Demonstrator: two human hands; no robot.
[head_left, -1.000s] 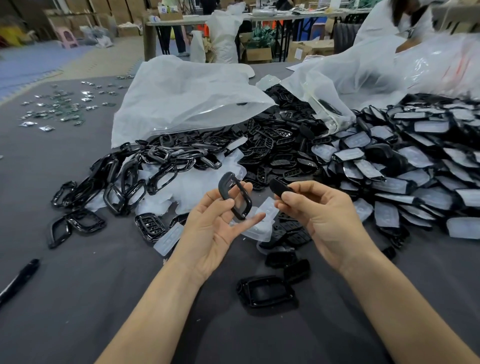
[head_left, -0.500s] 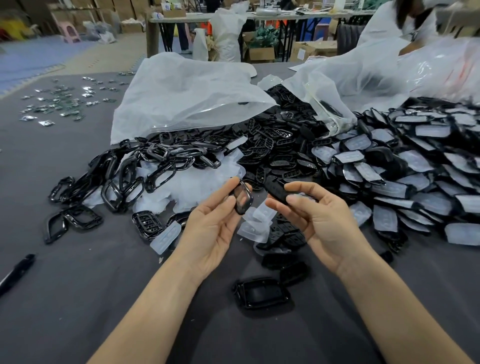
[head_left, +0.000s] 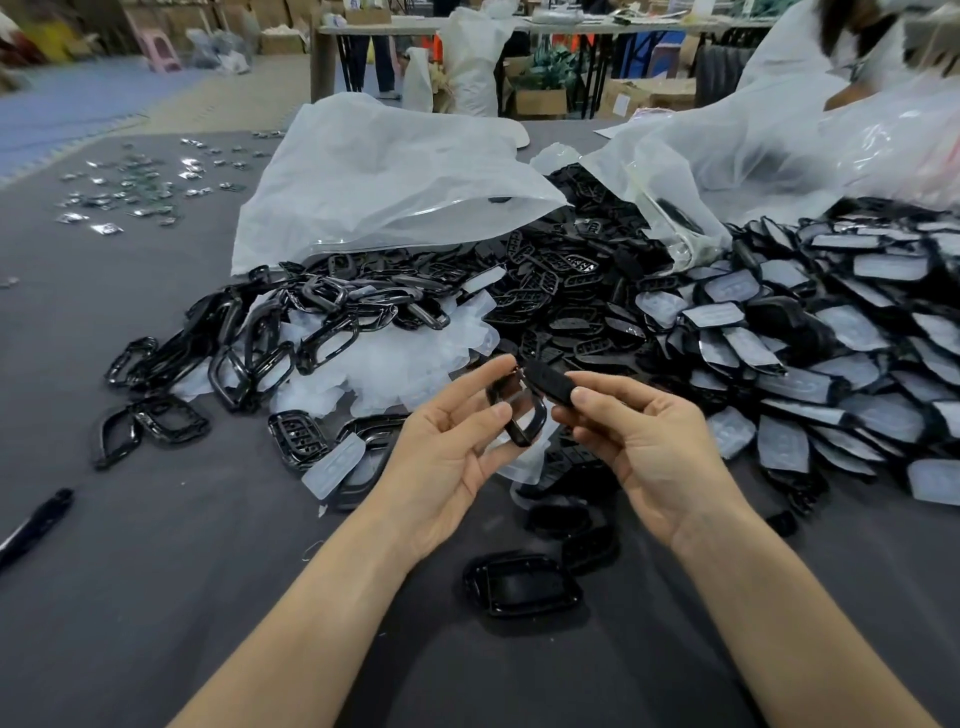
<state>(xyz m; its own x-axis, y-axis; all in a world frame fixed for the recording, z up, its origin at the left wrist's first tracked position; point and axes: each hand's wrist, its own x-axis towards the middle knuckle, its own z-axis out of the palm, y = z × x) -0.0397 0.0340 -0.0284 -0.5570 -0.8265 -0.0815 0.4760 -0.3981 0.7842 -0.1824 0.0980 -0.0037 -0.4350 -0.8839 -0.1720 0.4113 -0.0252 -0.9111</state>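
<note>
My left hand (head_left: 447, 457) holds a black plastic frame ring (head_left: 522, 421) between thumb and fingers, above the grey table (head_left: 156, 571). My right hand (head_left: 644, 441) pinches a small black plastic insert (head_left: 550, 382) at its end, touching the top of the ring. Both hands hover close together at the middle of the view. A black shell part (head_left: 522, 584) lies on the table just below them.
Heaps of black frames (head_left: 270, 353), grille inserts (head_left: 561, 291) and clear-film-backed parts (head_left: 831, 353) spread across the table's far half. White plastic bags (head_left: 384, 171) lie behind. A black pen (head_left: 36, 525) lies at the left edge. Small shiny pieces (head_left: 130, 187) scatter far left.
The two hands have come together: the ring has turned in my left hand and the insert in my right hand has moved left until it meets the ring.
</note>
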